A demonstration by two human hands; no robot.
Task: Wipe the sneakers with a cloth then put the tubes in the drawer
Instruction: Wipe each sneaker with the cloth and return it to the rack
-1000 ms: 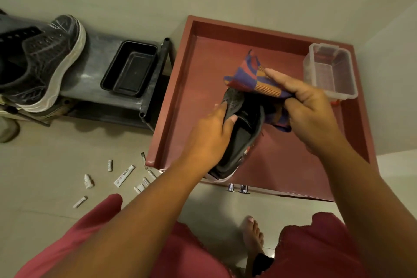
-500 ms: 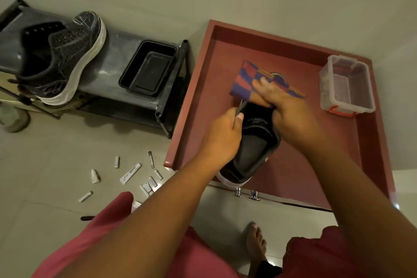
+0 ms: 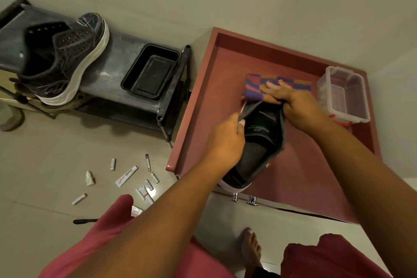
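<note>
Pinching sneaker [image 3: 259,142]: left hand [image 3: 225,142] | right hand [image 3: 291,101] slid cloth [image 3: 255,88] toeward, pressing

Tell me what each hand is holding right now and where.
Left hand grips the sneaker by its tongue. Right hand presses the cloth on the sneaker's front, fingers flat.

Dark shelf [image 3: 117,52] carries black sneaker [image 3: 65,61], black tray [image 3: 151,72] right of sneaker. Floor [image 3: 45,153] below shelf: scattered tubes [image 3: 126,176]. Red drawer [image 3: 300,165] right of shelf: clear container [image 3: 345,95].
</note>
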